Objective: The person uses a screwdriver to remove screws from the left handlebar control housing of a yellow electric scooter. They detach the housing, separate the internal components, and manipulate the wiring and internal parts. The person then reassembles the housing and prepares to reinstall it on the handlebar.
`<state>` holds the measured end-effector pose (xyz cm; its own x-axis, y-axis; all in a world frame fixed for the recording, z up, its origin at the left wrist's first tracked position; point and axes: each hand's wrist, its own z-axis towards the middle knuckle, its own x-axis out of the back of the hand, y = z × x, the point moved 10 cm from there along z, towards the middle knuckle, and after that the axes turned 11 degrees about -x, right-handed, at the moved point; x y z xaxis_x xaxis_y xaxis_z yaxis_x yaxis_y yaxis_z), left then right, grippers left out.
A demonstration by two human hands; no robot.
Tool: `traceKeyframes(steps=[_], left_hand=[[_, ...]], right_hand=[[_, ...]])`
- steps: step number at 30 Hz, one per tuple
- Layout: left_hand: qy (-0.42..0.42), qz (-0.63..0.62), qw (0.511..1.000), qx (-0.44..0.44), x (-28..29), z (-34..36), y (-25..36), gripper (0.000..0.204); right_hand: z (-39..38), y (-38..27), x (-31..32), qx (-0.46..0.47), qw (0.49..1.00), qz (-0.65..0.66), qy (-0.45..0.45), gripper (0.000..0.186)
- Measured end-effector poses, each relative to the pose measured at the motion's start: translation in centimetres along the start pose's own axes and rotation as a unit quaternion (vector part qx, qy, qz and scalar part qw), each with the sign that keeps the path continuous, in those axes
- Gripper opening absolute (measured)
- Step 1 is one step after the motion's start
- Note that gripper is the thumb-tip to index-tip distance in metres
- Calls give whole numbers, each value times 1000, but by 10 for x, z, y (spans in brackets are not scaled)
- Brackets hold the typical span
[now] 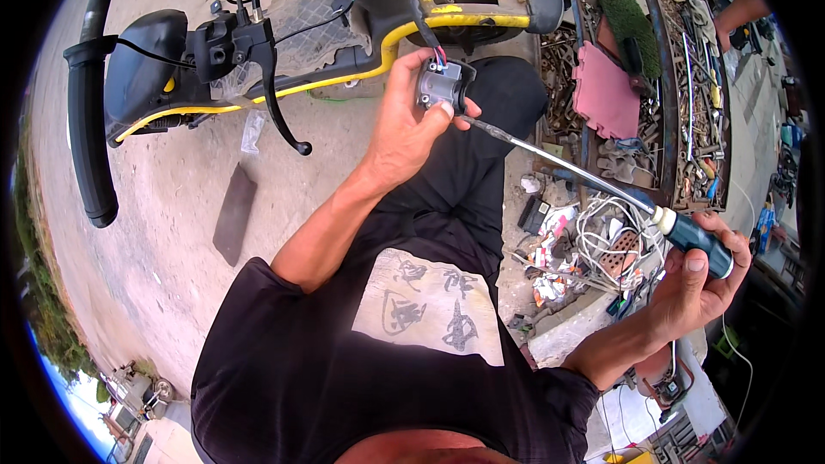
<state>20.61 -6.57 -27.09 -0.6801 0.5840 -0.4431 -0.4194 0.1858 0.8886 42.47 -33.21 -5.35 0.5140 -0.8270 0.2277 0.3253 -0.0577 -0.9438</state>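
In my left hand is a small grey and black switch housing, held between thumb and fingers, with several thin coloured wires at its top. My right hand is closed round the dark green handle of a long screwdriver. The screwdriver's metal shaft slants up and left to the housing. Its tip is beside my left fingertips; I cannot tell whether it touches the housing. Beyond the hands stands a scooter frame with a yellow edge, with a black handlebar grip and a brake lever at the left.
To the right is a metal tray of loose tools and hardware, with a pink foam mat and green turf piece. Below it lie tangled white cable and scraps. A dark flat strip lies left. Another person's arm shows far right.
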Motion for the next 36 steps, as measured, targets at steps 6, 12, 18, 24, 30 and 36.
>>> traceKeyframes(steps=[6, 12, 18, 24, 30, 36], left_hand=[[-8, 7, 1000, -16, 4, 1, 5, 64], [-6, 4, 1000, -22, 6, 2, 6, 66], [-4, 10, 1000, -14, 7, 1, 5, 65], [3, 64, 998, -27, 7, 2, 6, 61], [-7, 88, 995, -35, 7, 0, 6, 60], [-2, 158, 986, -48, 16, -3, 5, 59]], right_hand=[[6, -4, -40, 18, 999, 37, -24, 44], [14, -2, -60, 51, 998, 3, -48, 44], [12, -3, -69, 2, 999, 7, -50, 46], [4, -31, -81, 53, 995, -74, -33, 49], [-7, -55, -96, 91, 986, -141, -11, 62], [-10, -77, -104, 80, 953, -283, -71, 63]])
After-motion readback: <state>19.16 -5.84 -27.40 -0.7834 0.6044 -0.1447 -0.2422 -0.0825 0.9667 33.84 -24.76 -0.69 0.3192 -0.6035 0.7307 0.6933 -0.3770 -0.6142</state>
